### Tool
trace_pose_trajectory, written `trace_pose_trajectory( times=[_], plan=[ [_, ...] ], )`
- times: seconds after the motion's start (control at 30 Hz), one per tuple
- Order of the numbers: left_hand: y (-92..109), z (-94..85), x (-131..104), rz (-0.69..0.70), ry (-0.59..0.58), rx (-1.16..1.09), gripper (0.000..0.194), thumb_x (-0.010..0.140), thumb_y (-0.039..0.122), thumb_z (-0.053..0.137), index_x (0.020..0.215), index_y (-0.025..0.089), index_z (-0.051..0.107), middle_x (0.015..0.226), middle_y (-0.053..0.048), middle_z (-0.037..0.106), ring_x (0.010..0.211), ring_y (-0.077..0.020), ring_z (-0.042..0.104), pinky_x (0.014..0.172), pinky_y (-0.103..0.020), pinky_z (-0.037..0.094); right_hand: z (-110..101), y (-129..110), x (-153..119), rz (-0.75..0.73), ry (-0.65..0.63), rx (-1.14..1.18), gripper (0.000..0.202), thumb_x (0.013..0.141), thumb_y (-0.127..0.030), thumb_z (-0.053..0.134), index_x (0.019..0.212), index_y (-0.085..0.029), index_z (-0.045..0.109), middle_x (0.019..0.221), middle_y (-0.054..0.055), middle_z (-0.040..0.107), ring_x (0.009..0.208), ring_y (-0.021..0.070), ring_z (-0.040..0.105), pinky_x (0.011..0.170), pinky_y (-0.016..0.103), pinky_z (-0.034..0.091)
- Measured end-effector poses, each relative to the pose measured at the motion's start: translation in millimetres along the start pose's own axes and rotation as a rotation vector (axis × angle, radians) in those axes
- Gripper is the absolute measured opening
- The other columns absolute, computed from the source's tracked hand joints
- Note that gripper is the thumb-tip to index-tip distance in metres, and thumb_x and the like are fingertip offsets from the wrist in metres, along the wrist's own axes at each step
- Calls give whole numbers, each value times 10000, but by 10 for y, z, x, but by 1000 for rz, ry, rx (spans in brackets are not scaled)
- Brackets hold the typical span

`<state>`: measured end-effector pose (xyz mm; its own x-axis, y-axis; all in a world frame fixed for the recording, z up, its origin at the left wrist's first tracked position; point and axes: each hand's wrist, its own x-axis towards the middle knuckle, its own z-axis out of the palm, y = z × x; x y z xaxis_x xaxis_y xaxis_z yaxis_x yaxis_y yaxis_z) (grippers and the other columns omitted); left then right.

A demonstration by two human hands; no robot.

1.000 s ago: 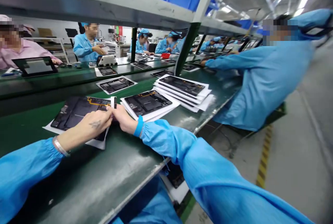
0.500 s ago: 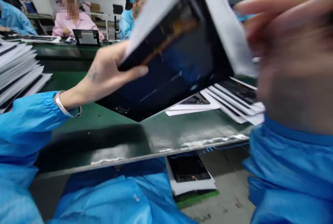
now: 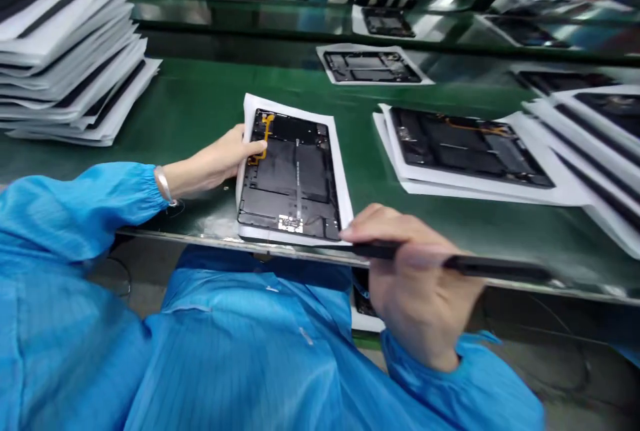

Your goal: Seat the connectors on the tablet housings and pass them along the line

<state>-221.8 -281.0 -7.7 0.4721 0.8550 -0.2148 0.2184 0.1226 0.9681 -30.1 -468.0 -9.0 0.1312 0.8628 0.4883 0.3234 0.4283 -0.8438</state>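
An opened black tablet chassis (image 3: 291, 174) with an orange flex cable lies on a white sheet (image 3: 342, 181) at the near edge of the green belt (image 3: 200, 101). My left hand (image 3: 226, 157) rests on its left edge, thumb on the orange cable. In front of the belt edge, my right hand (image 3: 417, 284) grips a thin black flat piece (image 3: 495, 267) seen edge-on; motion blur hides what it is. Both my sleeves are blue.
A tall stack of sheeted panels (image 3: 65, 44) sits at far left. More open chassis on sheets (image 3: 465, 147) lie to the right, and one (image 3: 373, 65) further back. A second belt with other workers' stations runs behind. Floor lies below the belt edge.
The chassis was lifted and tilted up in my left hand half a second ago; now it lies flat, turned lengthwise toward me. My right hand has taken hold of a thin black piece.
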Motion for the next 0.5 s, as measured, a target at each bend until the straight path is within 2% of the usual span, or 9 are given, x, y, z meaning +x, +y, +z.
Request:
trace_pose_trajectory(
  times=[0.03,0.1,0.17,0.23,0.3,0.4,0.5],
  plan=[
    [14,-79,-75,51,14,93,469,889,233,589,1350,187,517,1262,-118,667,1147,-270,657,895,-409,591,82,13,10,-30,-29,23,383,1011,-496,477,893,-256,750,786,31,722,713,173,637,642,362,501],
    [16,-232,-283,245,87,395,522,891,270,607,1396,215,490,1378,-111,592,1295,-295,557,975,-422,544,188,50,14,-78,-82,15,242,995,-380,553,949,-258,757,827,38,742,743,187,656,665,365,516],
    [-34,-320,-542,518,125,730,407,937,281,578,1334,198,544,1350,-103,602,1293,-276,545,1011,-405,503,227,102,6,-103,-97,-49,172,977,-302,591,1000,-264,757,879,35,758,787,193,675,690,358,529],
    [-128,-308,-792,809,49,974,252,1014,301,507,1209,170,597,1162,-84,677,1081,-209,638,898,-328,514,231,154,6,-136,-58,-104,161,964,-261,608,1026,-267,757,901,26,759,808,186,677,709,348,536],
    [-238,-208,-972,1045,-78,1131,259,1061,340,437,1072,153,617,898,-43,688,774,-155,626,678,-280,472,234,189,29,-166,-3,-166,170,970,-267,598,1019,-268,761,895,25,746,819,182,672,726,348,540],
    [-379,1,-1061,1224,-169,1249,244,1055,302,455,969,152,627,683,3,597,574,-146,497,542,-303,354,284,192,100,-175,64,-246,234,1004,-302,533,992,-275,766,943,41,730,901,206,678,804,399,552],
    [-456,128,-1024,1246,-193,1253,209,1009,143,467,881,152,632,643,8,546,545,-146,453,535,-307,329,393,162,162,-158,65,-167,285,1033,-284,464,1024,-270,749,958,46,722,999,229,683,907,455,541]
  ],
)
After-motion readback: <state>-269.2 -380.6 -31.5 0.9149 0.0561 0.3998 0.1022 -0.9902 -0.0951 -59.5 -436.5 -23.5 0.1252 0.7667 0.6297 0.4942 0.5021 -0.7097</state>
